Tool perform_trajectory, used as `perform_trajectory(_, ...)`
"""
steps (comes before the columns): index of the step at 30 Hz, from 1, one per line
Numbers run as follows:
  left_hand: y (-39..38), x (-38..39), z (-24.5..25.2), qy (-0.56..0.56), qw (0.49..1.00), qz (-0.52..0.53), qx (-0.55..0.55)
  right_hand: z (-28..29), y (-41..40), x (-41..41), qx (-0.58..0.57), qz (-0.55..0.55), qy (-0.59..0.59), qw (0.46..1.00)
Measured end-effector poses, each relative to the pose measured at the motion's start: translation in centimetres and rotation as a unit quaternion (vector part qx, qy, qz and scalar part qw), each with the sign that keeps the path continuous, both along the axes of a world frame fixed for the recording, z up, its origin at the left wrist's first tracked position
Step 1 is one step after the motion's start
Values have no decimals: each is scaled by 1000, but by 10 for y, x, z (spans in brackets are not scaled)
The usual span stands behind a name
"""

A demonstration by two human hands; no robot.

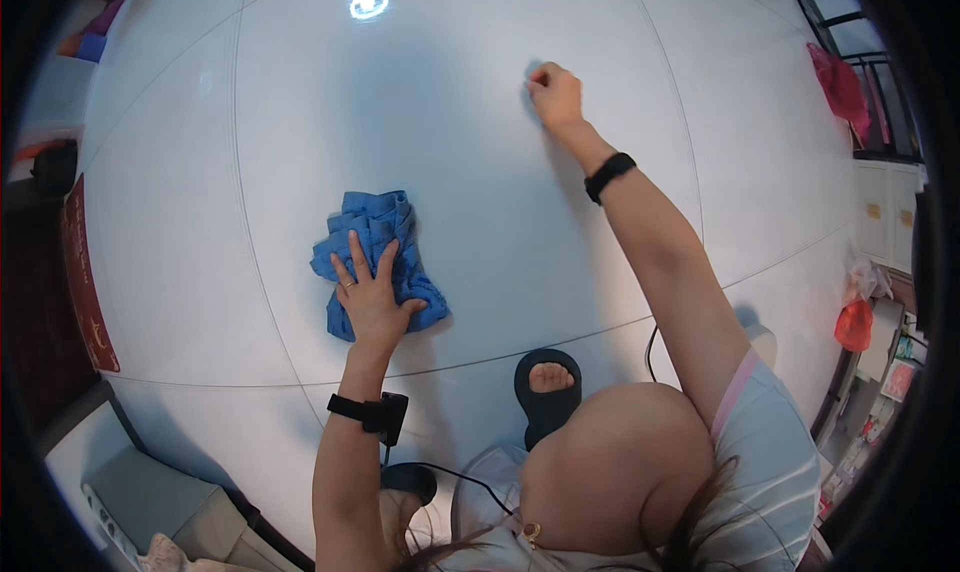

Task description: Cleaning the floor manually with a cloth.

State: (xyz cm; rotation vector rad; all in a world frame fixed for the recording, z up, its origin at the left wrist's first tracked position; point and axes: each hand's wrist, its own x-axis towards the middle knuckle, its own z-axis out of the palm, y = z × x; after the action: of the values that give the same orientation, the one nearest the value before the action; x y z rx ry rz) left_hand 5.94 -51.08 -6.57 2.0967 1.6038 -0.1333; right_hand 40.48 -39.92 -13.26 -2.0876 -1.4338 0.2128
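My left hand (373, 302) lies flat on a crumpled blue cloth (390, 219), fingers spread over its folds. Under both is the white tiled floor (495, 272). Farther out and to the right, my right hand (556, 96) is curled into a loose fist close to the floor. I see nothing held in it, though the inside of the curl is partly hidden. Each wrist wears a black band; the left one carries a small black box (393, 419) with a cable.
A black slipper (551, 392) on my foot stands behind the cloth. A thin black cable (457, 476) runs near my legs. At the left edge lies a dark red mat (90, 287). Shelving (874, 414) and a red bag (840, 88) line the right; a grey box-like piece (154, 497) sits lower left.
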Motion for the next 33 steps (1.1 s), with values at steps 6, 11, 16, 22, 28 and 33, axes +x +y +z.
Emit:
perform_trajectory(6, -1, 23, 21, 6, 997, -13, 79, 73, -62, -29, 3, -116, 680, 723)
perform_trajectory(11, 9, 72, 32, -421, 897, 134, 1, 125, -101, -63, -11, -63, 832, 550)
perform_trajectory(16, 14, 109, 57, -504, 850, 150, -26, 141, -117, -84, -35, -15, 856, 516)
perform_trajectory(22, 13, 119, 62, -512, 838, 183, 43, 153, -128, -102, -28, 7, 867, 497)
perform_trajectory(28, 17, 109, 59, -496, 844, 72, 193, 169, -131, -104, -26, 36, 878, 476)
perform_trajectory(33, 28, 99, 57, -424, 843, -23, 330, 178, -134, -106, -42, 54, 891, 449)
